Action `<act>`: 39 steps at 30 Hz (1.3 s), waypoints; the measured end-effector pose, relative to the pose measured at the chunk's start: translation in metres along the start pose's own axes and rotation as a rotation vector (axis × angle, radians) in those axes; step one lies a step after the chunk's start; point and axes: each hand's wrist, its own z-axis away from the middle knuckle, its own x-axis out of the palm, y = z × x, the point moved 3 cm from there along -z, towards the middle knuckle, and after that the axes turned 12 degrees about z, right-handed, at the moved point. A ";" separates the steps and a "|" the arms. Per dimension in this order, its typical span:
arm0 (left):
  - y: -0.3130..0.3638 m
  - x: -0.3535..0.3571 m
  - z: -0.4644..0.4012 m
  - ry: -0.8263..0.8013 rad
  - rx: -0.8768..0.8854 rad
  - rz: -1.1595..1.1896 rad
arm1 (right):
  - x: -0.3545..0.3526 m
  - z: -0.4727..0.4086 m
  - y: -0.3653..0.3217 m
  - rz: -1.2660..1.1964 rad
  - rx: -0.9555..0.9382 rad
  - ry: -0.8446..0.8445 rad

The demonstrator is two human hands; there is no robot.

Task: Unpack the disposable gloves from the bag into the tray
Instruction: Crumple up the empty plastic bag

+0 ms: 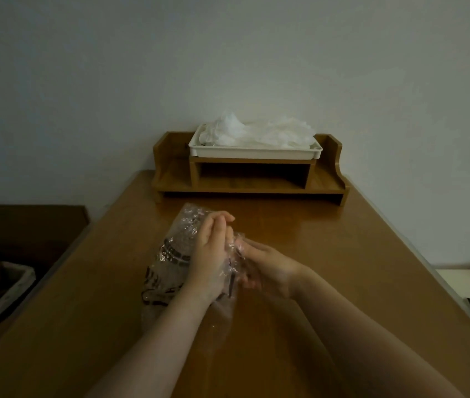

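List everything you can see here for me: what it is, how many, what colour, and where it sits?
gloves: a heap, count unclear, white translucent, piled in the tray
tray: one, white, on top of the wooden shelf unit
shelf unit: one, brown wood, at the far end of the table against the wall
bag: one, clear plastic with dark print, crumpled on the table between the hands
table: one, brown wood, filling the middle of the view
basket: one, pale lining, low at the left edge, blurred
wall: grey-white, behind everything
left hand: one, bare, pressing on the bag
right hand: one, bare, gripping the bag's near right part
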 end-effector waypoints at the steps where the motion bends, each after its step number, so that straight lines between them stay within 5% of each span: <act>1: 0.003 0.003 0.002 -0.037 0.058 -0.080 | -0.002 0.004 -0.005 -0.016 -0.030 -0.019; 5: 0.011 0.006 0.012 -0.109 0.469 -0.614 | -0.026 0.012 -0.027 -0.017 -0.243 0.105; 8: -0.007 -0.005 0.005 -0.226 0.302 -0.859 | -0.029 0.017 -0.036 -0.350 -0.352 0.149; 10: -0.017 -0.004 0.006 -0.346 0.019 -0.668 | -0.024 0.019 -0.036 -0.472 -0.364 0.133; 14: -0.015 0.002 0.012 -0.244 0.034 -0.387 | -0.010 0.014 -0.027 -0.396 -0.232 0.268; 19: -0.004 0.010 0.015 -0.147 0.115 -0.258 | -0.030 0.020 -0.025 0.434 -0.373 0.725; 22: -0.003 0.019 0.010 -0.113 0.128 -0.276 | -0.020 0.017 -0.019 0.919 -0.396 0.646; 27: -0.006 0.019 0.000 0.017 0.232 -0.587 | -0.013 0.023 -0.007 0.261 -0.185 0.279; 30: -0.003 0.031 0.002 -0.054 0.065 -0.394 | -0.019 0.031 -0.007 0.010 -0.249 0.186; 35: -0.006 0.044 0.016 -0.305 -0.178 0.019 | -0.041 0.046 -0.027 0.178 -0.327 0.508; 39: -0.011 0.066 0.024 -0.417 -0.137 -0.132 | -0.052 0.067 -0.031 0.260 -0.445 0.716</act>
